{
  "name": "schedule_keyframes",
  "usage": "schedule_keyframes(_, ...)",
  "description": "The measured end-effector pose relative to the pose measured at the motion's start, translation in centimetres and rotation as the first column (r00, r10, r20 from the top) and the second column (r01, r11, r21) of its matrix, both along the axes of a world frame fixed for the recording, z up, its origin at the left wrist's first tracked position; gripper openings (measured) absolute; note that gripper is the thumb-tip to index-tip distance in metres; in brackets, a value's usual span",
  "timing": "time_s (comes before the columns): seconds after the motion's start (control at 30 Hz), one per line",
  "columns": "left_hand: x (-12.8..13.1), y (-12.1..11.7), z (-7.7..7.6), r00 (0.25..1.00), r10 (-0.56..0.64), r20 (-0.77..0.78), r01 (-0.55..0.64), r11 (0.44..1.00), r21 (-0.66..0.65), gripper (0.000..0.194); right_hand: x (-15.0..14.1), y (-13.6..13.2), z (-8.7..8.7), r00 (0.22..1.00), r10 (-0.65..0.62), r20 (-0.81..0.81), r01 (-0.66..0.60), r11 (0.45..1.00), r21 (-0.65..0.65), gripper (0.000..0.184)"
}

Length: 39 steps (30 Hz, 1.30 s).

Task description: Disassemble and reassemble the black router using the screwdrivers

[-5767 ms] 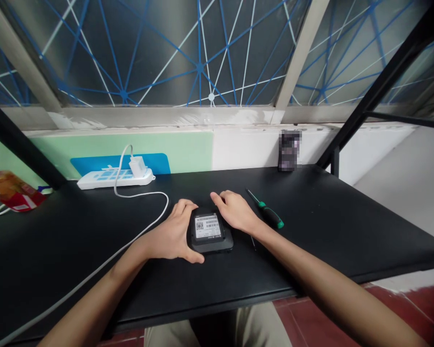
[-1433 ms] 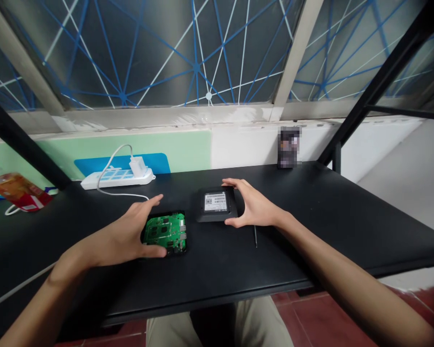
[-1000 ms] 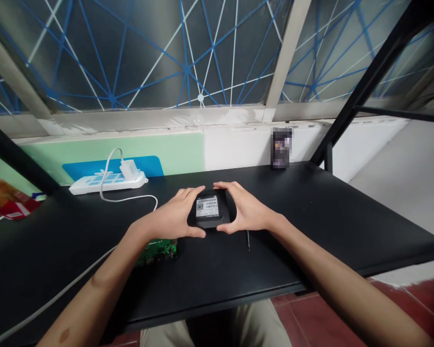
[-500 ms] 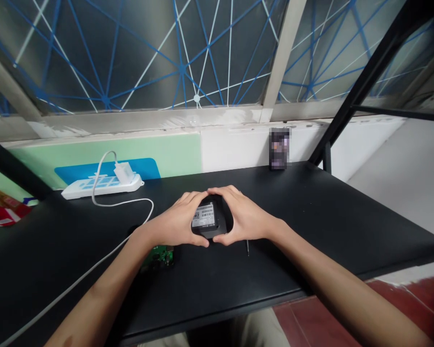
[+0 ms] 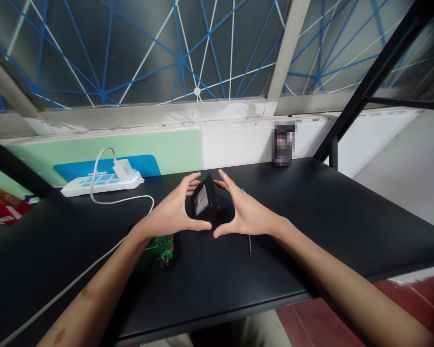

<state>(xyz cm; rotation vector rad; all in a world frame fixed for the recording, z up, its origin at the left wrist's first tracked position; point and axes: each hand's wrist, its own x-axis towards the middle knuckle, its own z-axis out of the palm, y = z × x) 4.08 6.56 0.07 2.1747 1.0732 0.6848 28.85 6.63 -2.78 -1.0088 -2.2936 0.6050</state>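
A black box [image 5: 213,195] is leaning steeply between the hands, mid-counter [image 5: 217,274]. The left hand [image 5: 173,207] is curving half-open around it, gripping its left side; the right hand [image 5: 248,212] is spreading wide at its right, contact unclear. The left forearm is partly hiding a green board [image 5: 164,248].

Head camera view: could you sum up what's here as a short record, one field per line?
Left hand: holding a labelled black case, steeply tilted
Right hand: cupped beside the case; contact unclear
Circuit board: green, partly hidden
Thin metal shaft: on the black desk, upper end hidden
Power strip: white, charger plugged in
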Motion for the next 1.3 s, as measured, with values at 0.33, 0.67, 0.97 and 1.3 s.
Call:
schedule_keyframes(0.33, 1.0, -0.2, -1.0, 0.969, -0.125, 0.213, 0.138, 0.989, -0.05, 0.123, -0.8, 0.3, -1.1, 0.99, 0.131, -0.042, -0.135, 0.986, -0.097, 0.148)
schedule_keyframes(0.67, 1.2, -0.6, -0.9, 0.964, -0.153, 0.219, 0.165, 0.986, -0.036, 0.123, -0.9, 0.7, -1.5, 0.972, 0.216, -0.09, -0.222, 0.973, -0.066, 0.149)
schedule_keyframes(0.97, 0.6, -0.3, -0.9, 0.981, -0.117, 0.155, 0.118, 0.993, 0.004, 0.122, -0.4, 0.8, -1.4, 0.988, 0.15, -0.032, -0.151, 0.988, -0.032, 0.147)
schedule_keyframes(1.3, -0.9, 0.3, -1.1, 0.996, -0.083, 0.026, 0.084, 0.996, -0.027, 0.118, 0.0, 0.6, -0.9, 0.986, 0.016, 0.166, -0.002, 0.997, -0.083, 0.145)
